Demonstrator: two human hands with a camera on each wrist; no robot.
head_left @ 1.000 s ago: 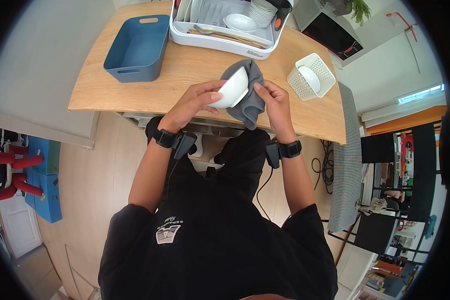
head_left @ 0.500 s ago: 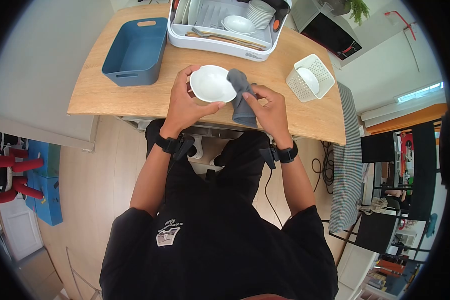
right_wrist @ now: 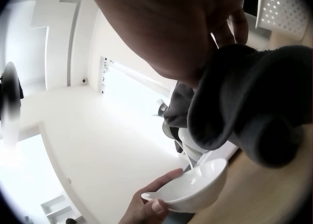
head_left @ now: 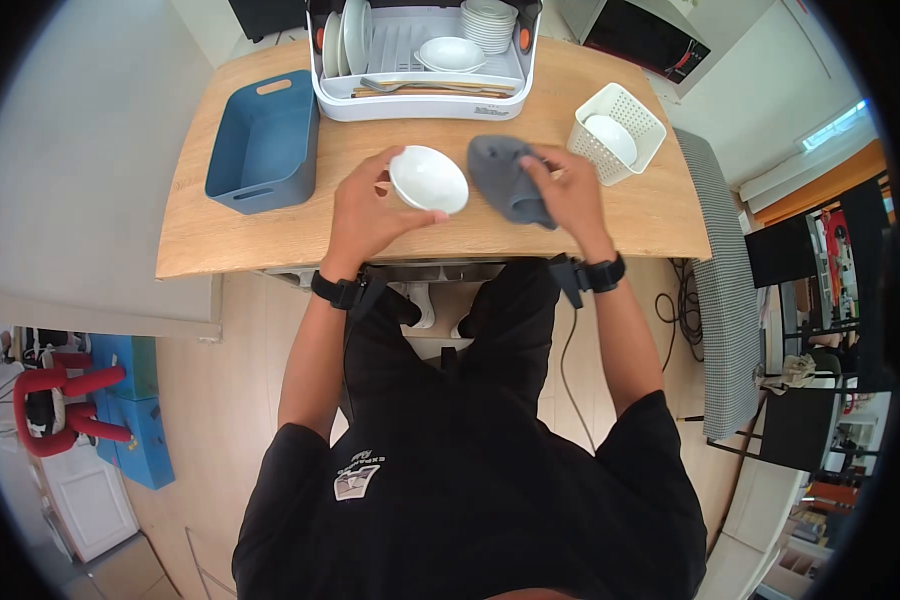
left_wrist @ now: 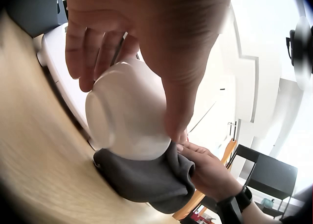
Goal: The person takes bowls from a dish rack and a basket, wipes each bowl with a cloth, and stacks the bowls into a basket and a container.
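Observation:
My left hand [head_left: 367, 212] grips a white bowl [head_left: 429, 180] by its rim, thumb on the near side and fingers on the far side. The bowl is tilted, its inside facing up toward the head camera; the left wrist view shows its outer wall and foot. To its right, my right hand [head_left: 568, 196] pinches a grey cloth [head_left: 510, 180] that hangs bunched from the fingers. In the head view a small gap parts cloth and bowl. Both are held above the wooden table [head_left: 390, 240], close to its front edge.
A white dish rack [head_left: 425, 104] at the back holds plates, stacked dishes, a bowl, chopsticks and a fork. The blue bin [head_left: 265, 150] stands at left. At right, a perforated white basket [head_left: 630, 110] contains a white bowl [head_left: 612, 138]. A microwave [head_left: 635, 45] is behind.
The bowl has turned from on its side to inside up. The cloth, against the bowl a second ago, has moved off to the right with my right hand. The head view has shifted.

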